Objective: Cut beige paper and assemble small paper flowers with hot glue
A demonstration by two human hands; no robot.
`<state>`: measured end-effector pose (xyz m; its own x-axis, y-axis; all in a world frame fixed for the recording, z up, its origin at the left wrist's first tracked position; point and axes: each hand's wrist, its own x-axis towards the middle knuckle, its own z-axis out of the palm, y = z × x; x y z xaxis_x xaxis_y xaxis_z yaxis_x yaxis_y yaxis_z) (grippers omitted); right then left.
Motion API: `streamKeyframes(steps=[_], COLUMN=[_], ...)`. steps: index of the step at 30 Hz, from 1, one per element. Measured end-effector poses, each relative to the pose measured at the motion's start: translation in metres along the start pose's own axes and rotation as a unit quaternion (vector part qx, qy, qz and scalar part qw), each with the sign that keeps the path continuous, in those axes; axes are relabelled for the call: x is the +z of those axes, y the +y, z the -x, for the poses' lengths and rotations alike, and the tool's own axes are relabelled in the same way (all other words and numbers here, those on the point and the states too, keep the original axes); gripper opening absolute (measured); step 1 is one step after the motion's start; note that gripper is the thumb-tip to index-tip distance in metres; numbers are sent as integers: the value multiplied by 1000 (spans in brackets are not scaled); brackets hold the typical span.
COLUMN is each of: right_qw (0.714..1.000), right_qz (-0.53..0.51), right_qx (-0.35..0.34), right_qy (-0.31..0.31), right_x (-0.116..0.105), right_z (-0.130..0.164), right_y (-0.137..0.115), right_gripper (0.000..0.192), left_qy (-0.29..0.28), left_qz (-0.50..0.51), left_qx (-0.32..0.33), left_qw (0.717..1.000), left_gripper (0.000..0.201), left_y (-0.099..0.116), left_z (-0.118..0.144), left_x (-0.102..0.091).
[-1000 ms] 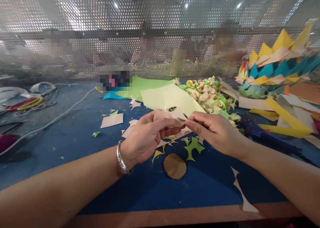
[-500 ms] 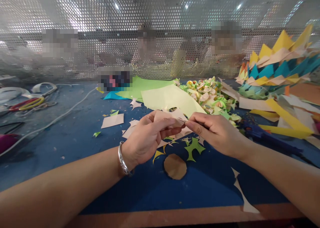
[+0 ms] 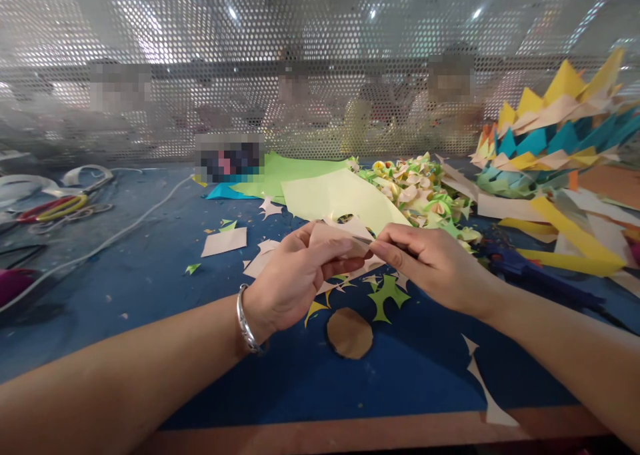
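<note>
My left hand [image 3: 300, 272], with a silver bangle at the wrist, is closed on a pale pink piece of paper [image 3: 337, 236], thumb on top and fingers beneath. At the paper's right end is my right hand [image 3: 430, 262], its thumb and fingers pressed together. A thin dark line shows at the paper there; what the right fingers grip is mostly hidden. Below the hands lies a round brown cardboard disc [image 3: 350, 334]. Green paper scraps [image 3: 387, 298] with curved cut-outs and yellow scraps [image 3: 315, 312] lie just above it.
A cream sheet [image 3: 340, 192] and green sheet [image 3: 295, 173] lie behind. Folded paper pieces [image 3: 415, 188] are heaped right of them. A layered pointed-paper piece [image 3: 555, 135], blue glue gun [image 3: 540, 275] and yellow strips [image 3: 575, 235] are at right. A white cable [image 3: 125, 225] crosses left; perforated mesh [image 3: 320, 35] stands behind.
The pink paper has shifted and tilted slightly in my left hand, and the thin dark line at its right end shows more. Both hands stay in nearly the same place.
</note>
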<state>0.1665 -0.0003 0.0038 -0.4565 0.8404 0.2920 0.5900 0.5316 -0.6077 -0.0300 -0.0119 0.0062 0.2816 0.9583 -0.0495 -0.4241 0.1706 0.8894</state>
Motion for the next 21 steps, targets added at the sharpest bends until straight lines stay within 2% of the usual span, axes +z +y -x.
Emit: streamKeyframes(steps=[3,21], right_qw=[1000,1000], right_qz=[1,-2], right_qx=[-2,-3], right_qy=[0,2], right_x=[0,0], right_z=[0,0], right_y=[-1,-2], right_gripper=[44,41], left_qy=[11,-9], left_qz=[3,-4], left_qx=[-12,-23], left_qw=[1000,1000], left_gripper=[18,14], left_y=[0,0], left_z=[1,2], left_x=[1,2])
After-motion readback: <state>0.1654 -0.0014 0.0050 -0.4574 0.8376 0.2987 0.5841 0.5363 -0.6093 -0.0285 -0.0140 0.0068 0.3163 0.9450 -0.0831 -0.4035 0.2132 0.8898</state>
